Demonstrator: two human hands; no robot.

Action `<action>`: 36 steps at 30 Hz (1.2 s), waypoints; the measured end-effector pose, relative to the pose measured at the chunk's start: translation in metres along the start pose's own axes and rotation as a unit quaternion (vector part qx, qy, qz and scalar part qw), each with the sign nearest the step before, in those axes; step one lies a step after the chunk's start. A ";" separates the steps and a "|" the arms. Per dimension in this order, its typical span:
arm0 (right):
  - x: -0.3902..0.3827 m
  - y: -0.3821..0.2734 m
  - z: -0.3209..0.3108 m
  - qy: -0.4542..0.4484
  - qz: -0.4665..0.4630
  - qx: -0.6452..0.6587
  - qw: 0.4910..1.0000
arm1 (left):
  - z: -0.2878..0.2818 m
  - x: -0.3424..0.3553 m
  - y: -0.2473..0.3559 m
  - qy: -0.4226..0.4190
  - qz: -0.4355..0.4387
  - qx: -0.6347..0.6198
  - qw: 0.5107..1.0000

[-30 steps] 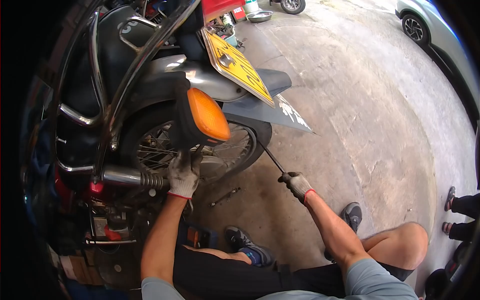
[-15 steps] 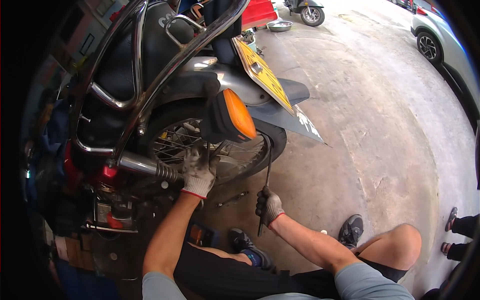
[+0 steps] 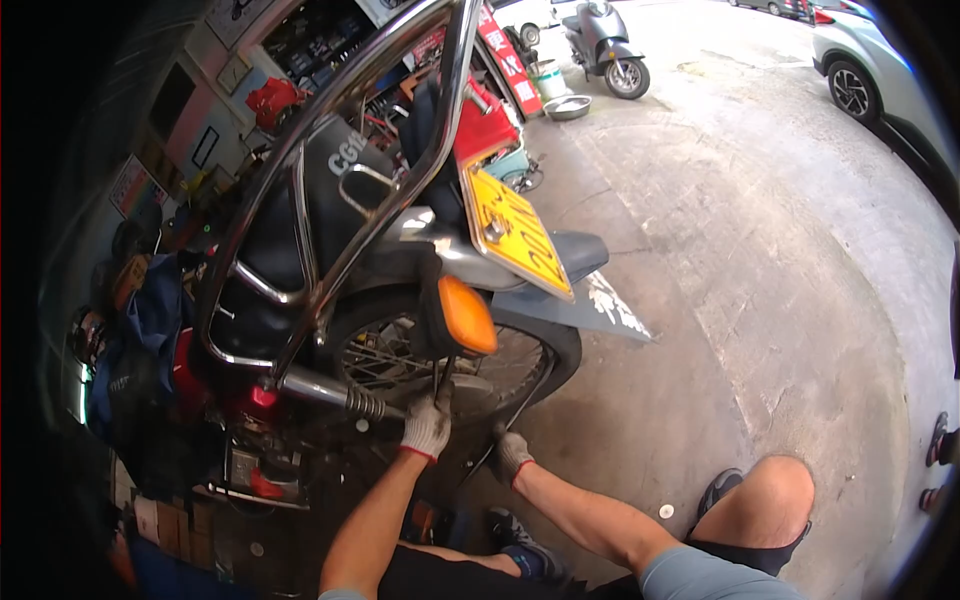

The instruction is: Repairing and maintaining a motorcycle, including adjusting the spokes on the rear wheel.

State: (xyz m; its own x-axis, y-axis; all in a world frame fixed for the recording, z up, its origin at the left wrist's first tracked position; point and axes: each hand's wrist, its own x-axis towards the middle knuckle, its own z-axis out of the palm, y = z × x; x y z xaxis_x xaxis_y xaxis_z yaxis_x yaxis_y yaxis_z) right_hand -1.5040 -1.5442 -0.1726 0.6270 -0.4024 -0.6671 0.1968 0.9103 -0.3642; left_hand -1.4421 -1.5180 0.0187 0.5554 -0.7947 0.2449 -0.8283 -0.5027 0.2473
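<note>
The motorcycle's rear wheel [image 3: 375, 358] is in front of me, its black tire [image 3: 565, 362] curving around the rim. My left hand [image 3: 428, 422], in a pale knit glove with a red cuff, is closed around a dark metal bar [image 3: 444, 376] at the wheel's lower side. Above it the orange turn signal [image 3: 468, 315] hides the bar's upper part. My right hand [image 3: 511, 455], gloved too, grips a long thin tire lever [image 3: 527, 396]. Its far end meets the tire at the rim; the near end sticks out below my fist.
A chrome rack [image 3: 305, 225] and a yellow license plate [image 3: 520, 235] overhang the wheel. The exhaust-side shock absorber [image 3: 320, 390] lies left of my hand. Farther off are a metal basin [image 3: 568, 107], a grey scooter [image 3: 610, 55] and a white car [image 3: 880, 85].
My right hand has swung the tire lever down and left, so it slants more. My left hand sits lower and further right in the picture. The view has tilted up, showing more workshop.
</note>
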 end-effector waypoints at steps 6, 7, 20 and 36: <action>0.008 -0.016 -0.033 -0.074 -0.062 -0.149 0.984 | 0.031 -0.047 0.046 -0.071 -0.237 -0.409 0.878; 0.002 -0.018 -0.032 -0.081 -0.061 -0.151 0.983 | 0.027 -0.061 0.053 -0.066 -0.180 -0.398 0.897; -0.012 -0.032 -0.056 -0.200 0.013 -0.146 0.969 | -0.236 -0.171 -0.001 0.119 0.041 0.058 0.990; -0.027 -0.032 -0.110 -0.084 -0.063 -0.327 0.939 | 0.150 -0.621 -0.215 -0.214 -0.629 0.160 0.730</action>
State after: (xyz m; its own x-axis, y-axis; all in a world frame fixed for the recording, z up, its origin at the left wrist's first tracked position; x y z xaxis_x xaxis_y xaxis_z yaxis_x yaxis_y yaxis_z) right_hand -1.6097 -1.5734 -0.2143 0.7507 -0.4319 -0.5000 -0.1930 0.5804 -0.7911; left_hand -1.6199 -0.9673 -0.3274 0.8742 0.3646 -0.3207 0.3040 -0.9260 -0.2240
